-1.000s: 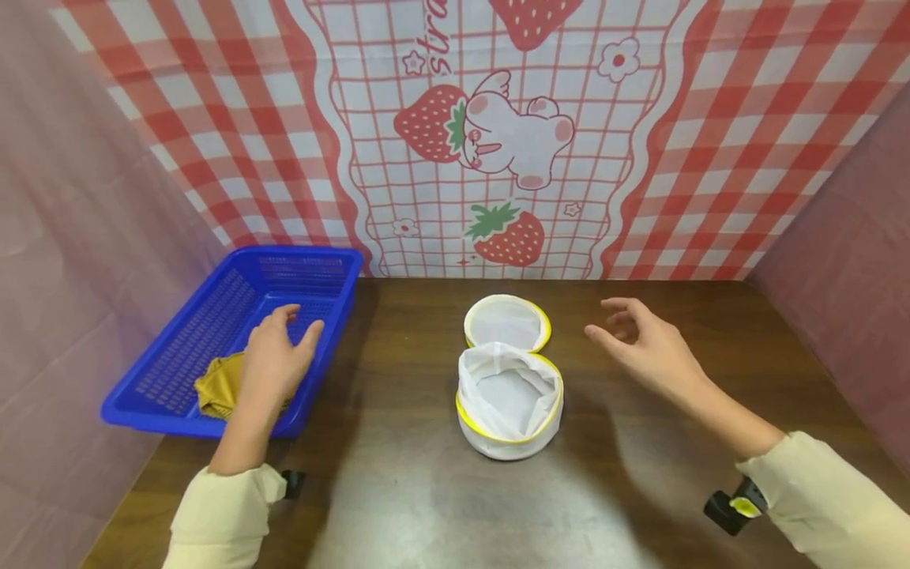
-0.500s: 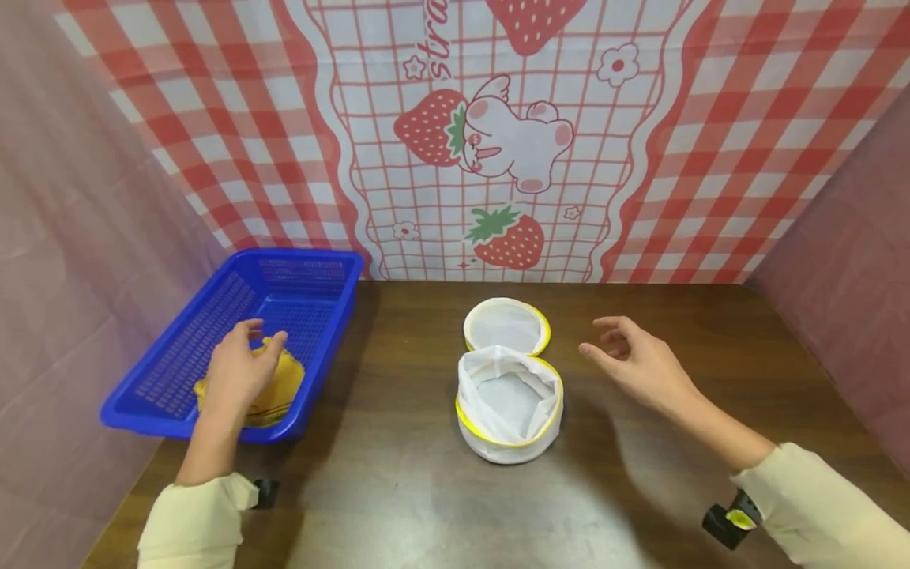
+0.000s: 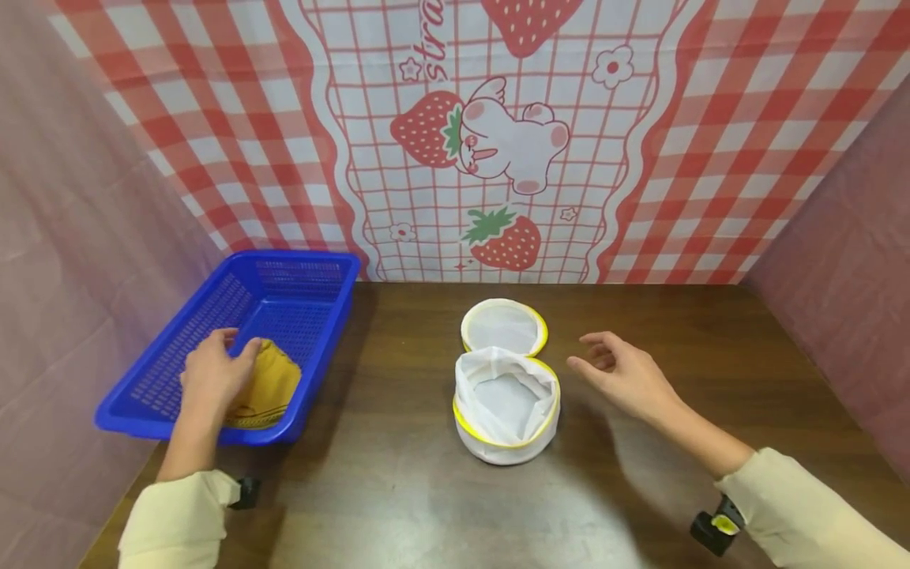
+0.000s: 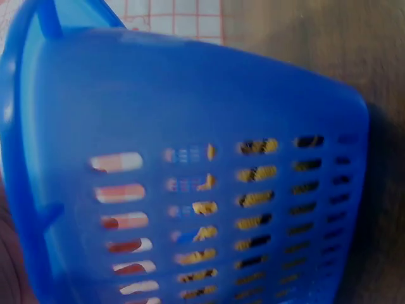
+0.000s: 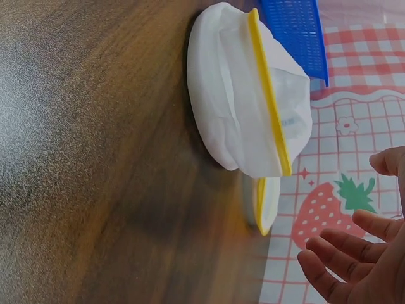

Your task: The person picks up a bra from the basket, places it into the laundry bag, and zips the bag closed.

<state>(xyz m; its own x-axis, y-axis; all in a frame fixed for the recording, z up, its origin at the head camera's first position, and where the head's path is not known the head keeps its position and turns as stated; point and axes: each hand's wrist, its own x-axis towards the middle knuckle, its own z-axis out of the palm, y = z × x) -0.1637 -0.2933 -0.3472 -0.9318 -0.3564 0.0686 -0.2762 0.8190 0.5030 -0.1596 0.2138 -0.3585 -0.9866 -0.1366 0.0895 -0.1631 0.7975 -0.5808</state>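
Note:
My left hand is low inside the blue plastic basket, over the left part of a folded mustard-yellow cloth with dark trim. A gap shows between thumb and forefinger, the thumb right at the cloth's edge; the other fingers are mostly hidden. In the left wrist view, yellow shows through slots in the basket wall. A round white mesh laundry bag with a yellow zip stands unzipped, its lid folded back. To its right my right hand hovers, holding nothing, fingers loosely bent.
A brown wooden table carries the basket and the bag. Behind it hangs a red-and-white checked cloth with strawberry prints. Pinkish curtains close off both sides.
My left hand has moved left and down into the basket over the yellow cloth, uncovering its right part. My right hand has drifted slightly left and nearer. The laundry bag stays in place.

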